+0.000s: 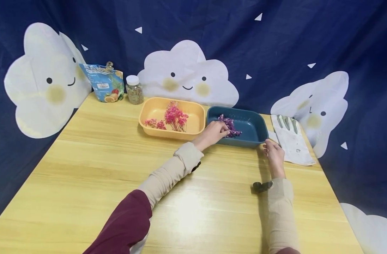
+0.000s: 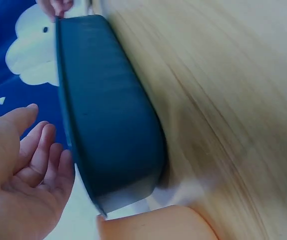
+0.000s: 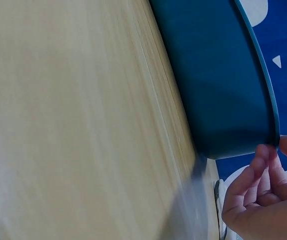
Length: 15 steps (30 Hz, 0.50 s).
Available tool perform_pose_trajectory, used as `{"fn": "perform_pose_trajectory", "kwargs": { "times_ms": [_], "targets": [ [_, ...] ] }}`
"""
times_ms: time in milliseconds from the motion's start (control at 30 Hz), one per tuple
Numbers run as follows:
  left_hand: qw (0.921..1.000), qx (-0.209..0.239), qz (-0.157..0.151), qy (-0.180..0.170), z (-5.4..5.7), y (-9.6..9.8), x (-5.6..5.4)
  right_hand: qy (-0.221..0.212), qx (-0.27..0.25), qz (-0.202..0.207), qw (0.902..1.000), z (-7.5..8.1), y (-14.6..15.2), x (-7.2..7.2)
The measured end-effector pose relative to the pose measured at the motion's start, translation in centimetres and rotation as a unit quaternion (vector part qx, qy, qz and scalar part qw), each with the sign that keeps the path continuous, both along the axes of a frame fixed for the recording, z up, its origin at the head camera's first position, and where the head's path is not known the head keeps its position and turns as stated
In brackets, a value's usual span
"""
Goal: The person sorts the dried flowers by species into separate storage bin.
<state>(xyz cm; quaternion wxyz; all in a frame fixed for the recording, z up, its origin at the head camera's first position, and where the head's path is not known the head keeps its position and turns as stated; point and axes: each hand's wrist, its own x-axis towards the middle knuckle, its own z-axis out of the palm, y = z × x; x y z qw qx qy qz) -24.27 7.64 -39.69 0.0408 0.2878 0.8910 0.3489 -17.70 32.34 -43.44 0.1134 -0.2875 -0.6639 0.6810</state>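
Purple dried flowers point(image 1: 230, 125) lie in the left part of a dark blue bin point(image 1: 248, 143). My left hand point(image 1: 216, 131) is over that bin's near rim, right beside the flowers. In the left wrist view, the left thumb and loosely bent fingers point(image 2: 43, 150) stand apart with nothing between them. At the bin's near right corner, my right hand point(image 1: 274, 155) pinches the rim; the right wrist view shows thumb and fingertips on either side of it. Pink dried flowers point(image 1: 175, 116) lie in the yellow bin point(image 1: 168, 133), directly left of the blue one.
A blue printed pouch point(image 1: 102, 84) stands at the table's back left, with a white-capped glass jar point(image 1: 134, 92) next to it. To the right of the blue bin lies a white cloth glove point(image 1: 293, 143). A dark blue curtain with clouds hangs behind the wooden table point(image 1: 95, 169).
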Motion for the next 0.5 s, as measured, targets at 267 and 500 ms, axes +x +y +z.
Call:
{"fn": "perform_pose_trajectory", "kwargs": {
  "times_ms": [267, 500],
  "targets": [
    [0.9985, 0.053, -0.008, -0.008, 0.4, -2.1, 1.9, 0.002, 0.001, 0.0, 1.0, 0.0, 0.0, 0.0],
    [0.9965, 0.076, -0.008, -0.035, 0.3, -5.3, 4.3, -0.002, 0.0, 0.004, 1.0, 0.2, 0.0, 0.1]
  ]
}}
